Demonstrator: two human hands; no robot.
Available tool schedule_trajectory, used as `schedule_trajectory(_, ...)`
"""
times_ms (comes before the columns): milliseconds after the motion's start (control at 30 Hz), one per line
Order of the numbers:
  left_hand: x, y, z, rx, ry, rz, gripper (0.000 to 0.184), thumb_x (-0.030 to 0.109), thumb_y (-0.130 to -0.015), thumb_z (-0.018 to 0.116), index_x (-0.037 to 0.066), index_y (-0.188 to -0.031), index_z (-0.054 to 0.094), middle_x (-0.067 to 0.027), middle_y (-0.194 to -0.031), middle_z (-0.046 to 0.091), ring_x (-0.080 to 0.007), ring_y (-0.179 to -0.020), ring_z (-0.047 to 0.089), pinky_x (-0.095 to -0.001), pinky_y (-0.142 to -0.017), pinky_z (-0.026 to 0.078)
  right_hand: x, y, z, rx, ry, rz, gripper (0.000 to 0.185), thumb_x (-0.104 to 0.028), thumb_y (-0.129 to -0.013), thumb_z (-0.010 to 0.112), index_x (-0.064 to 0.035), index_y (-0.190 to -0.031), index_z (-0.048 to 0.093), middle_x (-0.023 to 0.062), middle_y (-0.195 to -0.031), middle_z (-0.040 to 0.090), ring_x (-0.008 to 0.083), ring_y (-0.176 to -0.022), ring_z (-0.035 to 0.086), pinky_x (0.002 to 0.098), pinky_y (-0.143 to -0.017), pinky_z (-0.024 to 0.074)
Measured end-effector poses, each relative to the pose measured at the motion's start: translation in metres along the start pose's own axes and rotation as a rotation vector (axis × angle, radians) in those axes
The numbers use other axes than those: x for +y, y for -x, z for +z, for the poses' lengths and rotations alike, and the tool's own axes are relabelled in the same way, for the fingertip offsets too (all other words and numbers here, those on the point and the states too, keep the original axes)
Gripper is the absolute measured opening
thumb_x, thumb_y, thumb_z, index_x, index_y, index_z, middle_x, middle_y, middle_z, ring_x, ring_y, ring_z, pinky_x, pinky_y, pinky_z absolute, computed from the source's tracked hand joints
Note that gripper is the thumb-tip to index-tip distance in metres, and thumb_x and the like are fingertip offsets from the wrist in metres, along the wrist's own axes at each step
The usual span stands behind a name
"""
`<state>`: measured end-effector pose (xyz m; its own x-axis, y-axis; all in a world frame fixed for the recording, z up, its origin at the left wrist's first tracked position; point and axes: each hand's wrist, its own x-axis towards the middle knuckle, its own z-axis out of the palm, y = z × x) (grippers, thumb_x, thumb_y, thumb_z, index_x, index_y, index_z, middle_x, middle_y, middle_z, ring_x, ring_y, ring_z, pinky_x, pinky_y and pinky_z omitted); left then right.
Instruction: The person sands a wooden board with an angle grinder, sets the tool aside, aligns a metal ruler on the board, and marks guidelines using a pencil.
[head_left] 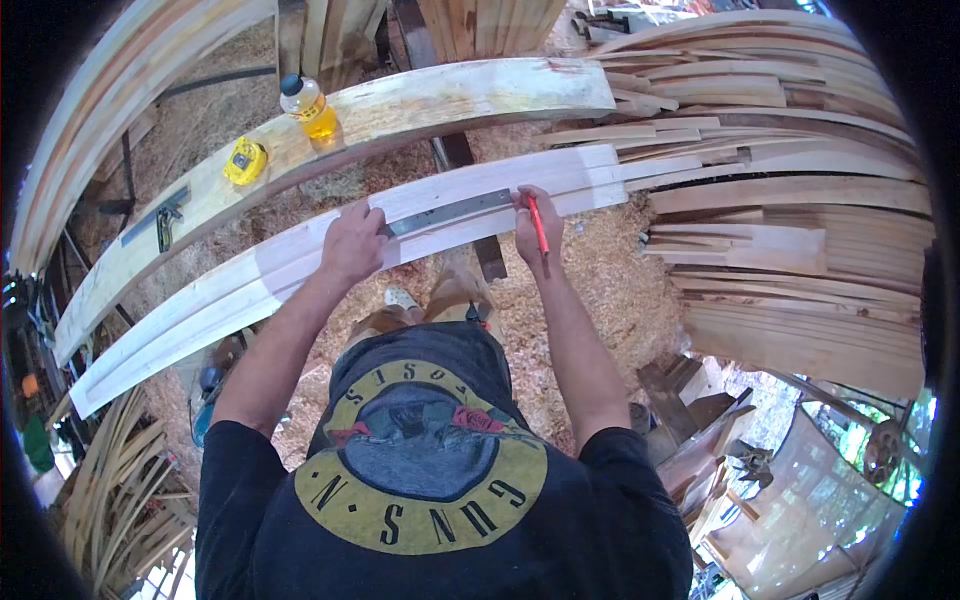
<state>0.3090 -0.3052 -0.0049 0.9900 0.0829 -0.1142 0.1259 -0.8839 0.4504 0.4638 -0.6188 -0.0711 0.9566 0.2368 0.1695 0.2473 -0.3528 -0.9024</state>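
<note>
A pale wooden board lies across in front of me, with long lines or grooves running along it. On it rests a flat grey metal ruler. My left hand is closed at the ruler's left end, with its fingers bent over the edge. My right hand is at the ruler's right end and grips a red pencil, which slants across the fingers. Whether the pencil's tip touches the wood is hidden by the hand.
Beyond lies a thicker curved plank bearing a drink bottle, a yellow tape measure and a metal square. Stacked boards fill the right side. Wood shavings cover the floor. Thin offcuts are piled lower left.
</note>
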Motion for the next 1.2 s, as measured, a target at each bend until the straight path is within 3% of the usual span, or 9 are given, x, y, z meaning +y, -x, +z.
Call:
schedule_trajectory(167, -0.019, 0.014, -0.001, 0.067, -0.015, -0.013, 0.023, 0.019, -0.086, 0.077, 0.009, -0.104, 0.067, -0.0145, -0.110, 0.063, -0.0361, -0.111, 0.063, -0.0497, -0.092, 0.054, -0.010, 0.006, 0.011, -0.100, -0.207, 0.101, 0.042, 0.011, -0.091, 0.048, -0.0023, -0.127, 0.065, 0.0169, -0.112, 0.077, 0.0247, -0.108, 0.076, 0.0358, -0.096, 0.0617)
schedule_trajectory(267, -0.030, 0.028, -0.019, -0.026, -0.037, -0.081, 0.022, 0.020, -0.087, 0.077, 0.010, -0.104, 0.069, -0.0136, -0.106, 0.064, -0.0356, -0.109, 0.064, -0.0489, -0.090, 0.054, -0.021, 0.012, 0.023, -0.194, -0.218, 0.185, 0.041, 0.008, -0.095, 0.045, -0.0004, -0.132, 0.062, 0.0180, -0.117, 0.073, 0.0244, -0.115, 0.072, 0.0388, -0.106, 0.0588)
schedule_trajectory(367, -0.037, 0.038, -0.024, -0.028, -0.049, -0.087, 0.020, 0.020, -0.087, 0.077, 0.010, -0.103, 0.069, -0.0130, -0.104, 0.064, -0.0353, -0.105, 0.064, -0.0482, -0.089, 0.054, -0.034, 0.019, 0.030, -0.159, -0.156, 0.069, 0.041, 0.013, -0.093, 0.045, -0.0010, -0.127, 0.064, 0.0186, -0.110, 0.074, 0.0262, -0.109, 0.076, 0.0376, -0.097, 0.0625)
schedule_trajectory(467, -0.040, 0.043, -0.021, 0.012, -0.066, -0.057, 0.018, 0.018, -0.087, 0.077, 0.010, -0.102, 0.069, -0.0130, -0.103, 0.064, -0.0352, -0.103, 0.064, -0.0476, -0.088, 0.054, -0.034, 0.021, 0.036, -0.111, -0.328, 0.129, 0.038, 0.012, -0.095, 0.046, -0.0008, -0.126, 0.065, 0.0184, -0.110, 0.074, 0.0263, -0.107, 0.076, 0.0371, -0.096, 0.0623)
schedule_trajectory(767, -0.034, 0.044, -0.022, 0.033, -0.076, -0.040, 0.019, 0.015, -0.088, 0.075, 0.010, -0.105, 0.069, -0.0124, -0.103, 0.064, -0.0349, -0.103, 0.064, -0.0464, -0.088, 0.054, -0.025, 0.023, 0.039, -0.108, -0.268, 0.053, 0.034, 0.011, -0.096, 0.052, -0.0022, -0.125, 0.065, 0.0149, -0.107, 0.073, 0.0212, -0.100, 0.076, 0.0361, -0.091, 0.0634)
schedule_trajectory(867, -0.032, 0.045, -0.024, 0.022, -0.078, -0.054, 0.020, 0.015, -0.088, 0.075, 0.009, -0.107, 0.068, -0.0121, -0.104, 0.064, -0.0348, -0.104, 0.064, -0.0464, -0.088, 0.054, -0.027, 0.025, 0.041, -0.052, -0.330, 0.007, 0.032, 0.009, -0.094, 0.058, -0.0048, -0.122, 0.066, 0.0142, -0.101, 0.075, 0.0261, -0.095, 0.075, 0.0398, -0.084, 0.0615)
schedule_trajectory(967, -0.034, 0.045, -0.023, 0.032, -0.076, -0.040, 0.023, 0.014, -0.088, 0.076, 0.009, -0.108, 0.068, -0.0123, -0.105, 0.063, -0.0351, -0.105, 0.064, -0.0466, -0.088, 0.054, -0.025, 0.023, 0.040, -0.041, -0.123, -0.112, 0.031, 0.008, -0.092, 0.061, -0.0072, -0.119, 0.067, 0.0158, -0.101, 0.075, 0.0347, -0.095, 0.074, 0.0449, -0.083, 0.0595)
schedule_trajectory(1067, -0.037, 0.046, -0.020, 0.048, -0.065, -0.014, 0.025, 0.012, -0.087, 0.076, 0.009, -0.109, 0.067, -0.0128, -0.105, 0.063, -0.0357, -0.105, 0.063, -0.0468, -0.089, 0.054, -0.036, 0.023, 0.033, -0.058, -0.070, -0.096, 0.030, 0.007, -0.090, 0.063, -0.0082, -0.116, 0.067, 0.0167, -0.100, 0.075, 0.0404, -0.095, 0.071, 0.0486, -0.083, 0.0577)
schedule_trajectory(1200, -0.038, 0.046, -0.018, 0.043, -0.060, -0.035, 0.024, 0.009, -0.085, 0.076, 0.008, -0.108, 0.067, -0.0138, -0.104, 0.062, -0.0365, -0.105, 0.063, -0.0471, -0.089, 0.053, -0.030, 0.022, 0.039, -0.016, -0.133, -0.108, 0.031, 0.007, -0.090, 0.065, -0.0082, -0.116, 0.067, 0.0162, -0.100, 0.075, 0.0391, -0.094, 0.072, 0.0479, -0.082, 0.0582)
